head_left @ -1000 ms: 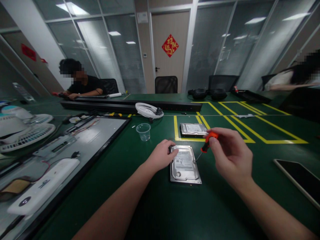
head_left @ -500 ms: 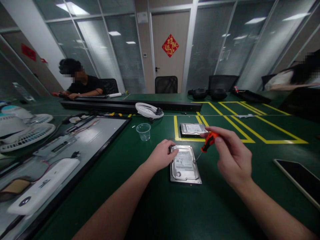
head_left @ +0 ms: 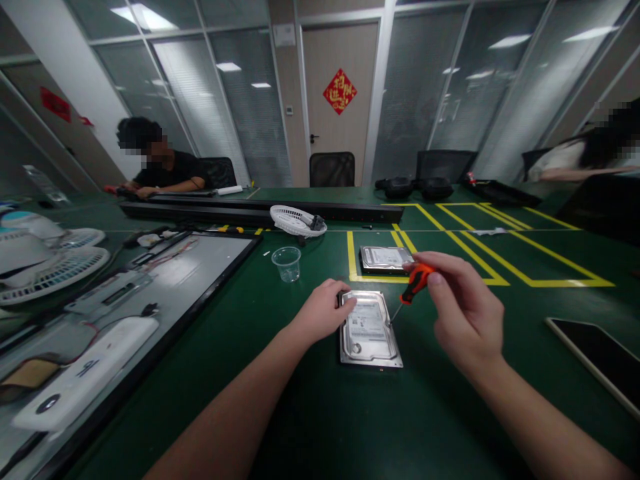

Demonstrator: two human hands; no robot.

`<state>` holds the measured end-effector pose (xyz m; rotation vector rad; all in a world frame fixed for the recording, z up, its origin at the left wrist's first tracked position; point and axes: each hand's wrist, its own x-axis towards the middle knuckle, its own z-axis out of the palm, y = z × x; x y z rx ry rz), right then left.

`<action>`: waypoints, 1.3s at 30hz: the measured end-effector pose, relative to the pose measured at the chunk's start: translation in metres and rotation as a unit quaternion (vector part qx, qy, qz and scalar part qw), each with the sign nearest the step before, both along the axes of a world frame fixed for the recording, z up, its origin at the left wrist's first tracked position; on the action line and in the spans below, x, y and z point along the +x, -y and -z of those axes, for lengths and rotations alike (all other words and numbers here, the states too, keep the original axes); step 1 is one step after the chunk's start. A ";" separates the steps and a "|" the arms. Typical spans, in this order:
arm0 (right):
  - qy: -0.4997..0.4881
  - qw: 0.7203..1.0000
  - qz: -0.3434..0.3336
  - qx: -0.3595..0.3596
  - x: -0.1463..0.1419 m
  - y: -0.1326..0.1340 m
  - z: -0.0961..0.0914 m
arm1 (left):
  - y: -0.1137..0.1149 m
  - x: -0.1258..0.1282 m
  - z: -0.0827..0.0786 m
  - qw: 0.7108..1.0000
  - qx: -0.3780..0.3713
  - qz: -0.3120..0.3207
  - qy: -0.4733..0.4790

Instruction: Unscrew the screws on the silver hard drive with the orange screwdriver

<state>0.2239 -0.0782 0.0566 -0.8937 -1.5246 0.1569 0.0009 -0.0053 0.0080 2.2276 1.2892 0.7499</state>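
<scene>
A silver hard drive (head_left: 369, 328) lies flat on the green table (head_left: 320, 413) in front of me. My left hand (head_left: 323, 311) rests closed against its upper left corner and steadies it. My right hand (head_left: 463, 310) pinches a small screwdriver (head_left: 413, 283) with an orange and black handle. The thin shaft slants down to the drive's right edge. A second hard drive (head_left: 386, 259) lies further back inside a yellow taped rectangle.
A clear plastic cup (head_left: 287, 263) stands left of the drives. A large black-framed panel (head_left: 135, 300) with loose parts fills the left. A white fan grille (head_left: 298, 220) lies behind the cup. A dark tablet (head_left: 597, 357) lies at the right. Two other people sit at the far side.
My right fingers have shifted round the screwdriver handle, which tilted slightly. The left hand and the hard drive have stayed in place.
</scene>
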 end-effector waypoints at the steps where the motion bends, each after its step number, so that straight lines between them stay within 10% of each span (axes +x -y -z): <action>1: -0.007 1.000 -0.009 -0.003 -0.001 0.001 0.000 | 0.000 0.000 0.000 1.000 -0.001 -0.001 0.001; 39: 0.004 1.000 0.002 -0.014 0.002 0.001 0.001 | 0.001 0.000 -0.001 1.000 0.000 0.001 -0.002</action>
